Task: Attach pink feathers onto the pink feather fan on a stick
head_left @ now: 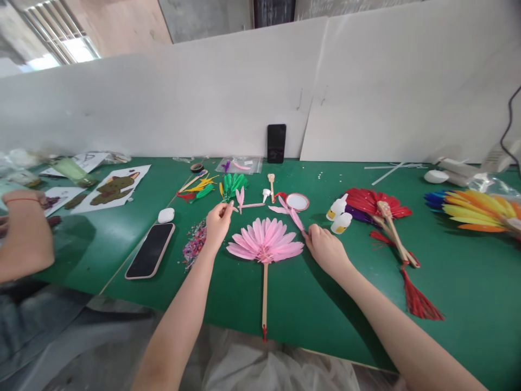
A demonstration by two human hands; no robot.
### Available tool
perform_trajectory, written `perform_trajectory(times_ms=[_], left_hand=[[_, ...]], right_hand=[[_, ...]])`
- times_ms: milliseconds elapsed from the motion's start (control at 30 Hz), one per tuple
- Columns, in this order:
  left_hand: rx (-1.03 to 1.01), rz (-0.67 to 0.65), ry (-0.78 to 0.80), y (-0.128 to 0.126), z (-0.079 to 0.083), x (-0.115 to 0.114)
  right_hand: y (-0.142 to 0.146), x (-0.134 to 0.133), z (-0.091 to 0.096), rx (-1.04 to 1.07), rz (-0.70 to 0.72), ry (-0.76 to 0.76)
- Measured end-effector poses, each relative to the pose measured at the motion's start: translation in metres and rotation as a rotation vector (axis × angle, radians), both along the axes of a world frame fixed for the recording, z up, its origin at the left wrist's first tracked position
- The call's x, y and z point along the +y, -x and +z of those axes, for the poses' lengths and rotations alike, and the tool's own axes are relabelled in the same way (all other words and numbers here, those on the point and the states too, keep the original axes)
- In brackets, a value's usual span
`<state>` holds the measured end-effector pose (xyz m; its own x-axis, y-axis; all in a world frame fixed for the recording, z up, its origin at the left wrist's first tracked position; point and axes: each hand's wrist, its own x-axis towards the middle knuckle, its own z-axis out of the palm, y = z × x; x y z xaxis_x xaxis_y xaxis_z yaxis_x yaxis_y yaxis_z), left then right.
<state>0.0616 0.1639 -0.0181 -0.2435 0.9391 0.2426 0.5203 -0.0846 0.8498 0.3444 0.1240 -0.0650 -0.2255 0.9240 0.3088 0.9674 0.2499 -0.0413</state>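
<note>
A pink feather fan (265, 243) lies flat on the green table between my hands, its wooden handle toward me. My right hand (328, 251) is closed on a pink feather (297, 219) just right of the fan. Fingers pinched, my left hand (220, 221) is raised a little beyond the fan's left side; whatever small thing it grips is too small to make out. A pile of coloured scraps (195, 245) lies beside the left wrist. More loose pink feathers (241, 199) lie past the left fingertips. Two white glue bottles (341, 222) are beyond my right hand.
Green feathers (234, 185), yellow feathers (201, 185) and a round white lid (297, 202) are farther back. A phone (150, 251) lies left; another phone (277, 143) leans on the wall. A red fan (378, 203) and multicoloured fan (476, 209) lie right. A co-worker's arm (30, 233) is far left.
</note>
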Motion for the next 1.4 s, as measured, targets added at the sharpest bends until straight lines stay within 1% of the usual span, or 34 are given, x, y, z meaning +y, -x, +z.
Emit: perform_trajectory(times_ms=[67, 133, 233, 333, 467, 567, 867, 1067, 1167, 1300, 1400], left_hand=[[0.032, 0.011, 0.000, -0.002, -0.001, -0.001], [0.105, -0.014, -0.020, -0.006, -0.003, 0.000], [0.276, -0.125, -0.061, -0.014, -0.007, 0.002], [0.387, -0.225, -0.031, -0.022, -0.011, 0.005], [0.377, -0.302, 0.060, -0.029, -0.012, 0.010], [0.332, -0.338, 0.074, -0.030, -0.011, 0.012], [0.229, -0.292, 0.077, -0.035, -0.009, 0.012], [0.266, -0.311, 0.087, -0.037, -0.009, 0.010], [0.262, -0.299, 0.090, -0.035, -0.011, 0.011], [0.330, -0.212, 0.051, -0.028, -0.010, 0.016], [0.404, -0.074, -0.041, -0.023, 0.000, 0.014]], right_hand=[[0.000, -0.001, 0.000, -0.003, 0.006, 0.003], [-0.001, -0.001, 0.000, 0.006, 0.010, 0.008], [-0.002, -0.002, 0.001, 0.038, 0.007, 0.016], [-0.002, -0.003, 0.003, 0.076, 0.003, 0.027], [0.001, -0.005, 0.007, 0.112, 0.001, 0.043], [0.001, -0.005, 0.008, 0.141, 0.010, 0.052], [0.002, -0.006, 0.007, 0.191, 0.032, 0.016], [0.002, -0.006, 0.007, 0.198, 0.012, 0.033], [0.002, -0.006, 0.007, 0.208, -0.003, 0.055], [0.001, -0.006, 0.008, 0.229, -0.001, 0.064], [0.001, -0.006, 0.009, 0.255, 0.003, 0.065]])
